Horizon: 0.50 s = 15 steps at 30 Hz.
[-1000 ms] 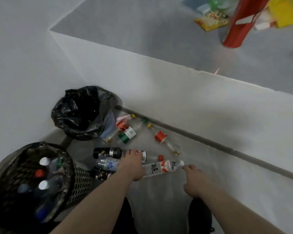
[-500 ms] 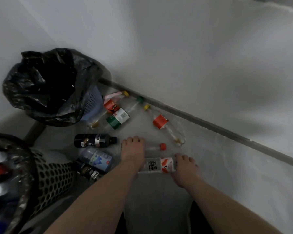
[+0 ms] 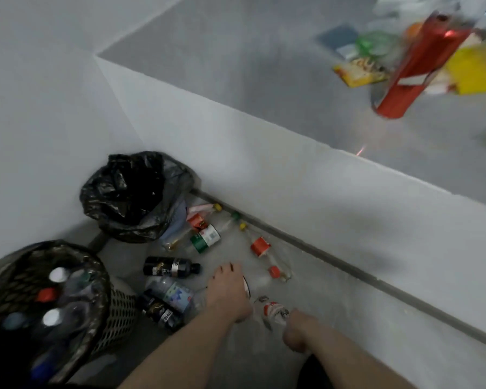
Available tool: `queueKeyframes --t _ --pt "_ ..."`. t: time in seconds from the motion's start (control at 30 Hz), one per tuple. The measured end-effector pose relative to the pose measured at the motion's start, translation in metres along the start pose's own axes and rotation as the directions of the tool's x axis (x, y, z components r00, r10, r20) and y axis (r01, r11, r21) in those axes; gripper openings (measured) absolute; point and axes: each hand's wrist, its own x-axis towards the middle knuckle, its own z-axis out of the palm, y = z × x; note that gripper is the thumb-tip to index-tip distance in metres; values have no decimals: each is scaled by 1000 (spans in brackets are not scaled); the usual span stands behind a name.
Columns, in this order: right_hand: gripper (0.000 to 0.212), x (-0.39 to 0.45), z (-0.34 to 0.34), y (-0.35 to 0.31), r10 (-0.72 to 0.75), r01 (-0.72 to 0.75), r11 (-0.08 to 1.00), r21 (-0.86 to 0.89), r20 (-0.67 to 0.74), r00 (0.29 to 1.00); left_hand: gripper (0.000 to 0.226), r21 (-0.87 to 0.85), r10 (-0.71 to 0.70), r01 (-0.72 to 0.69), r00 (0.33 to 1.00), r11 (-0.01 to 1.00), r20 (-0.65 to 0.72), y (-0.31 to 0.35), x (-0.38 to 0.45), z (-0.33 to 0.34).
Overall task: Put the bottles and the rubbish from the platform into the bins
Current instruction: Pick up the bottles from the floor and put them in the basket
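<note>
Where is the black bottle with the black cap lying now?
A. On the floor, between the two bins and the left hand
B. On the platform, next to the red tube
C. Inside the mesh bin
A: the black bottle lies on its side on the floor, apart from the left hand.

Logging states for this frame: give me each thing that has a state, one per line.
left hand: curled over a clear bottle on the floor, grip on it
right hand: holds the white-and-red label bottle by one end
black bottle: lying on its side, capped
mesh bin: upright, partly filled with bottles
black-bag bin: upright, open; contents cannot be told
red tube: on the platform, leaning
</note>
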Motion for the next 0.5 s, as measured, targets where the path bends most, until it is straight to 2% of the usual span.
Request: queueKeyframes --t 0.13,0.3,0.43,0.5 --pt "48 -94 -32 10 -37 38 999 -27 12 999 60 -100 -2 2 1000 995 -1 10 -61 -50" --pt "50 -166 -47 41 24 -24 1000 -9 0 1000 66 -280 65 -109 985 954 -163 22 -124 -112" --pt "45 -220 -53 67 -11 19 999 35 -205 979 76 -370 103 -208 953 905 -284 24 -169 -151" --pt "43 -238 -46 76 -38 81 992 98 -381 924 81 -446 75 -219 945 868 -318 19 -188 -164"
